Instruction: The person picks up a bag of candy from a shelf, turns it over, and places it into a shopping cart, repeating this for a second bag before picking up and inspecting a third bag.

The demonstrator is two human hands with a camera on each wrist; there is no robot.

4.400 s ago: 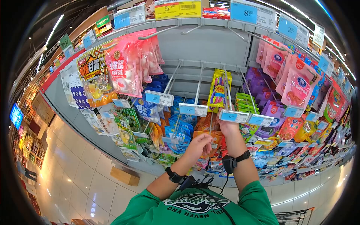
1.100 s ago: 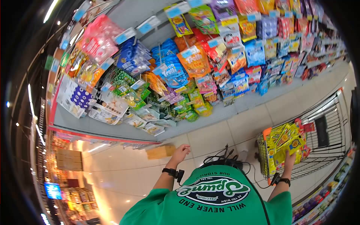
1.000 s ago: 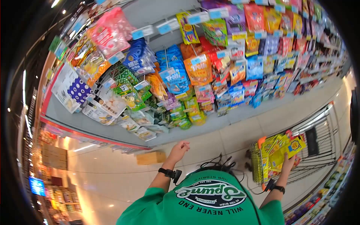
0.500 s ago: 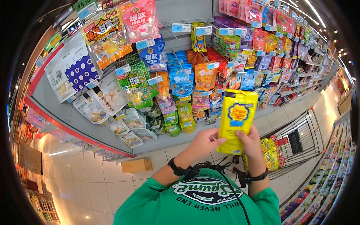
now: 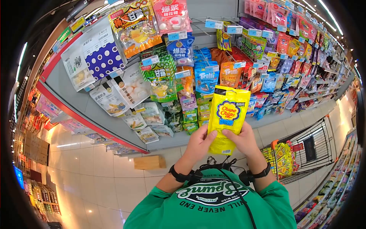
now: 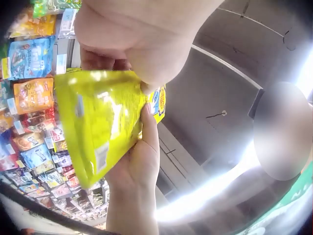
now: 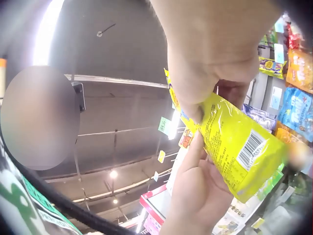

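Both hands hold a yellow Chupa Chups candy bag [image 5: 228,118] upright in front of the chest in the head view, its logo side up. The left hand [image 5: 200,143] grips the lower left edge with the thumb on the front. On the lower right, the right hand [image 5: 247,141] pinches the bag the same way, thumb on top and fingers behind. The left wrist view shows the back of the candy bag [image 6: 102,112] between the hands. A printed barcode shows on the back of the bag [image 7: 225,132] in the right wrist view.
A wire shopping cart [image 5: 328,142] with several yellow candy bags [image 5: 284,158] stands at the right. Ahead, a shelf rack [image 5: 82,110] carries hanging candy bags. A cardboard box [image 5: 149,162] lies on the tiled floor, and another stocked shelf [image 5: 335,187] lines the right side.
The right hand went from the shelf hooks to the cart, then brought a yellow candy bag up before the chest. The left hand came across and now grips it too.
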